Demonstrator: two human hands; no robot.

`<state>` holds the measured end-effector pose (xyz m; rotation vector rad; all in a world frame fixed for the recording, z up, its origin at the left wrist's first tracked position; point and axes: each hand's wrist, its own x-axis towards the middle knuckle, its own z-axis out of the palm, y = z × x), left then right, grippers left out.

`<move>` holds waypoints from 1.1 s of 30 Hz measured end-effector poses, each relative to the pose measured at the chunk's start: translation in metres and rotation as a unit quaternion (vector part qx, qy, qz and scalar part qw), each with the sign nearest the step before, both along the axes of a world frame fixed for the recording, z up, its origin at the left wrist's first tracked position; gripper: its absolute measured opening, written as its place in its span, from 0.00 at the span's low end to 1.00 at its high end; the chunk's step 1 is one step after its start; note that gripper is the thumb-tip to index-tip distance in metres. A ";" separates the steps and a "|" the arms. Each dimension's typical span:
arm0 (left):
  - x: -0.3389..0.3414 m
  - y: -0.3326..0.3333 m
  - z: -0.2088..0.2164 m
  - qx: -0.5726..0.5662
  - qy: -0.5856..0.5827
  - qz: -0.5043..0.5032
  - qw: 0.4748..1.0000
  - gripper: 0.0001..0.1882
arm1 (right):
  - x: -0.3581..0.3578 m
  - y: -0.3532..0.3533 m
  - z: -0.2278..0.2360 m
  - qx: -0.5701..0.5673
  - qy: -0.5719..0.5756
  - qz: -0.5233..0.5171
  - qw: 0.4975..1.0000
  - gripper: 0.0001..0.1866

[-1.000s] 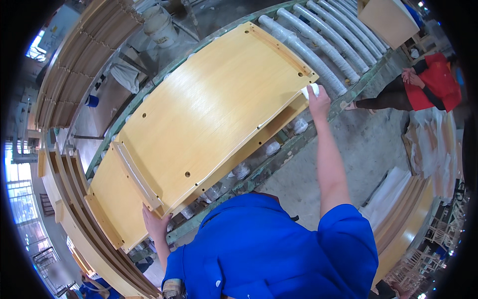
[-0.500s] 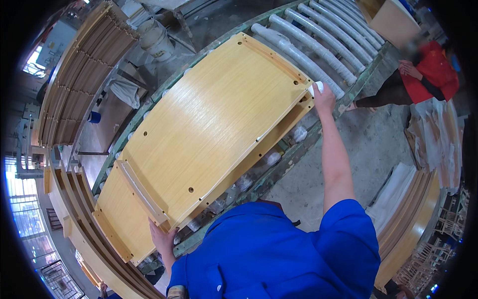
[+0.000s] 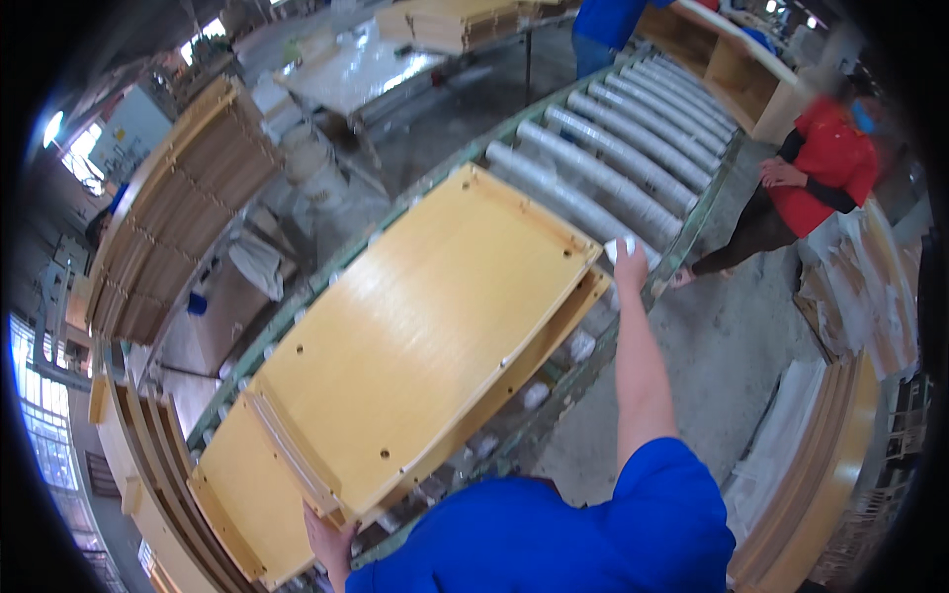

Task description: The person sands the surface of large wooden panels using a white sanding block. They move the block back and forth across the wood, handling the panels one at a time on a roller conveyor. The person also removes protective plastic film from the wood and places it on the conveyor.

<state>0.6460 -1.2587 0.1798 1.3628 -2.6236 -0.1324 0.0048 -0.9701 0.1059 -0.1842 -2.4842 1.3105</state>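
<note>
A light-yellow varnished wooden panel lies slantwise on a roller conveyor, on top of another wooden panel that shows along the near edge and at the lower left. Dark holes dot its face, and a wooden strip crosses its left end. My left hand grips the near edge beside the end of that strip; its fingertips are partly hidden. At the far right corner, my right hand is closed on a small white wad, held against the corner. Whether the wad is cloth or paper I cannot tell.
Wrapped conveyor rollers run off to the far right, toward a wooden cabinet. A person in red stands right of the conveyor; another in blue is beyond it. Curved panel stacks stand at left and lower right.
My view has tilted up, so the panel sits lower and the cabinet and the person in blue now show. Both hands keep about the same places on the panel.
</note>
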 end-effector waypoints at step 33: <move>0.311 -0.090 0.016 -0.059 0.159 0.203 0.964 0.18 | 0.489 -0.107 0.056 -0.756 -0.421 0.366 0.343 0.25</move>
